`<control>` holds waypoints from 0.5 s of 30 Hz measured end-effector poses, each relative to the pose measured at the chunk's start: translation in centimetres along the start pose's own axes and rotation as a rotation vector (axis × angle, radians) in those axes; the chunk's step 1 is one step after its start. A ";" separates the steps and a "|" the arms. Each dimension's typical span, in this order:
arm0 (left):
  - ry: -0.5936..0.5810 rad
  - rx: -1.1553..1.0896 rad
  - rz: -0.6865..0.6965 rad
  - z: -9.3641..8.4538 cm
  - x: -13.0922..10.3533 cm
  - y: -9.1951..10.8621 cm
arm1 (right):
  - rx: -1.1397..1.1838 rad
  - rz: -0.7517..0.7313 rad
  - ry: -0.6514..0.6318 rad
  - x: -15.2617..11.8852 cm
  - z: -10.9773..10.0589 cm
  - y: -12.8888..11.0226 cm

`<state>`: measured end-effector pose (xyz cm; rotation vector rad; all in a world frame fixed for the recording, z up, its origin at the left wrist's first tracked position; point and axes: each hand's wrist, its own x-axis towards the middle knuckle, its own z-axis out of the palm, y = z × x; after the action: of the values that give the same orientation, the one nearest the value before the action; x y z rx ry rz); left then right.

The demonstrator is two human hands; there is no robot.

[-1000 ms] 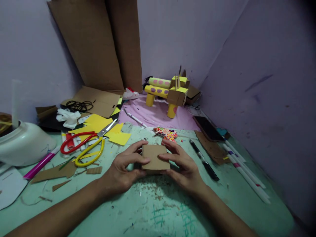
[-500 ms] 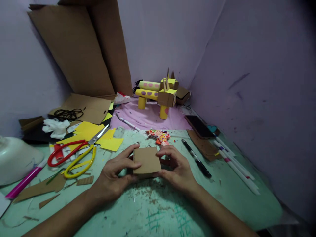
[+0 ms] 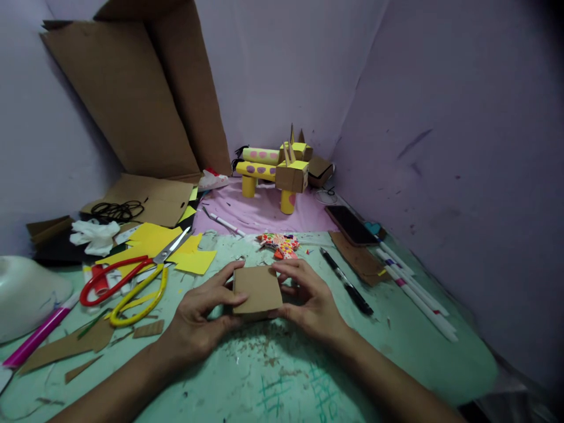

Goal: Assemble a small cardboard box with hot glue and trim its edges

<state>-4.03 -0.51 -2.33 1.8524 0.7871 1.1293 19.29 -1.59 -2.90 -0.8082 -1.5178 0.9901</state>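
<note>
A small square cardboard box [image 3: 257, 289] is held between both hands low over the green table, its plain brown top facing up. My left hand [image 3: 200, 317] grips its left side, with the thumb on the top's left edge and the fingers at the back corner. On the right side, my right hand [image 3: 311, 299] holds the box with thumb and fingertips at the edge. The undersides of the fingers and the base of the box are hidden. Just behind it lies a flowery patterned piece [image 3: 282, 244].
Scissors [image 3: 154, 264] lie on yellow paper [image 3: 200, 261] at the left. A black pen [image 3: 346, 282], a phone [image 3: 351, 225] and white sticks [image 3: 418, 294] are at the right. Yellow cardboard animals [image 3: 291, 176] stand on pink cloth [image 3: 259, 214] behind; cardboard sheets [image 3: 114, 94] lean at the back left.
The whole view has shifted slightly, so things appear a little further left. Both hands keep their hold on the box, with almost no change in grip.
</note>
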 end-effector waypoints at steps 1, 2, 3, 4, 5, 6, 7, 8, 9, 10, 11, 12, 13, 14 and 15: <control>-0.005 -0.002 0.004 0.0 0.1 0.1 | -0.033 -0.035 -0.008 0.0 0.0 -0.1; -0.009 -0.008 0.009 0.0 0.1 0.2 | -0.080 -0.086 -0.016 -0.1 -0.1 -0.1; -0.006 -0.016 0.019 0.0 0.2 0.4 | -0.135 -0.145 -0.024 -0.1 -0.1 -0.2; -0.003 -0.022 0.032 0.0 0.3 0.5 | -0.191 -0.202 -0.032 -0.1 -0.1 -0.2; -0.003 -0.022 0.044 0.0 0.3 0.5 | -0.240 -0.249 -0.039 -0.2 -0.2 -0.3; -0.004 -0.018 0.056 0.0 0.4 0.6 | -0.275 -0.278 -0.045 -0.2 -0.2 -0.3; -0.005 -0.011 0.068 0.0 0.4 0.6 | -0.294 -0.290 -0.049 -0.3 -0.2 -0.4; -0.007 -0.005 0.072 0.0 0.4 0.6 | -0.304 -0.288 -0.047 -0.3 -0.1 -0.4; -0.008 -0.003 0.067 0.0 0.5 0.6 | -0.311 -0.281 -0.038 -0.3 -0.1 -0.5; -0.007 -0.007 0.050 0.0 0.6 0.7 | -0.313 -0.267 -0.024 -0.3 0.0 -0.6; -0.002 -0.015 0.023 0.0 0.8 0.9 | -0.308 -0.245 -0.008 -0.3 0.0 -0.6; 0.007 -0.026 -0.016 0.0 1.0 1.1 | -0.291 -0.212 0.008 -0.2 0.1 -0.8; 0.019 -0.043 -0.067 0.0 1.3 1.5 | -0.262 -0.170 0.024 0.0 0.1 -0.9; 0.033 -0.060 -0.127 0.0 1.6 2.0 | -0.226 -0.124 0.034 0.2 0.2 -1.1; 0.053 -0.083 -0.193 -0.1 1.8 2.5 | -0.189 -0.081 0.038 0.3 0.3 -1.3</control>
<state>-3.14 -0.15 0.62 1.6460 0.9150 1.0748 18.98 -1.87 -1.58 -0.8860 -1.6149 0.7753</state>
